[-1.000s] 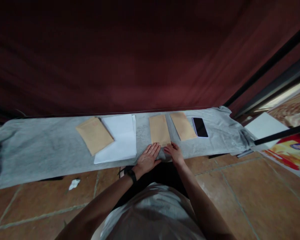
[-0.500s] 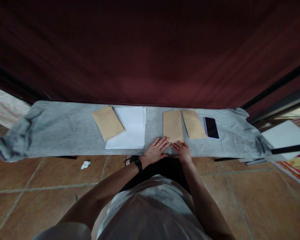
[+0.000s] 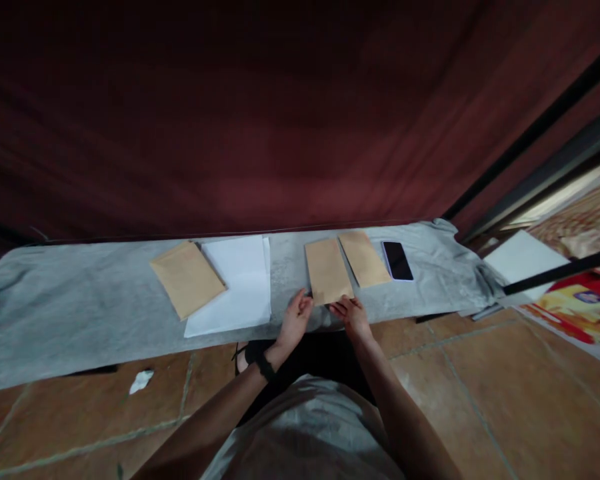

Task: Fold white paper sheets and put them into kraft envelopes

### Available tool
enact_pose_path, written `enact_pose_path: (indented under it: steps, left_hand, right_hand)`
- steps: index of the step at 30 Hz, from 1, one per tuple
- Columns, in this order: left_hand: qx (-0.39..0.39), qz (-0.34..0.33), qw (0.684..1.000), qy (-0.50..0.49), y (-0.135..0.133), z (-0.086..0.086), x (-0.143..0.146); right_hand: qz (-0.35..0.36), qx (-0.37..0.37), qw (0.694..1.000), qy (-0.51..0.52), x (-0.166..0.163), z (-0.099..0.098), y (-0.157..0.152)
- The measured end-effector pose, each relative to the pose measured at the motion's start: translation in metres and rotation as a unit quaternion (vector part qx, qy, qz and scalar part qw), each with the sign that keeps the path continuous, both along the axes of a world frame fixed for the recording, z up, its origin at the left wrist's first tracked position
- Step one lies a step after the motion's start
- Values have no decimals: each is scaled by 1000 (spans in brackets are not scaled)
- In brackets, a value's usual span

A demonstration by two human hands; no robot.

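A brown envelope (image 3: 327,270) lies on the grey cloth (image 3: 95,307) in front of me. My left hand (image 3: 295,320) rests at its near left corner, fingers together and slightly curled on the cloth. At the near right corner my right hand (image 3: 353,315) has its fingertips on the envelope's lower edge. Neither hand has lifted the envelope off the cloth. A second brown envelope (image 3: 364,258) lies just right of it. Further left, a third brown envelope (image 3: 187,278) lies partly over a stack of white paper (image 3: 237,283).
A black phone (image 3: 397,260) lies right of the envelopes. A dark red curtain (image 3: 260,120) hangs behind the cloth. A crumpled white scrap (image 3: 141,381) is on the tiled floor. White sheet (image 3: 523,257) and a colourful printed sheet (image 3: 580,307) lie at right.
My left hand has gone from lying flat on the envelope's near end to its left corner with curled fingers. The camera view has swung about; the envelope looks slightly turned.
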State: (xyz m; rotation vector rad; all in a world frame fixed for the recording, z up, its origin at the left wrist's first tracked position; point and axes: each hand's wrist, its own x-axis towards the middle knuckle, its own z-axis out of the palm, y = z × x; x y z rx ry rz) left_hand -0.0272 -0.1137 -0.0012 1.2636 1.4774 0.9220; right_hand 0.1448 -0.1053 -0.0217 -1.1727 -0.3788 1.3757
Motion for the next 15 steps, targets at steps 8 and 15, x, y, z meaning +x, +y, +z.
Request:
enact_pose_path:
  steps: [8,15]
  left_hand:
    - [-159,-13,962,-220,9,5,10]
    - [-163,14,957,-240,14,-4,8]
  right_hand:
    - [14,-15,1000,19,-7,3,-3]
    - [1,-18,999,37,10,9,0]
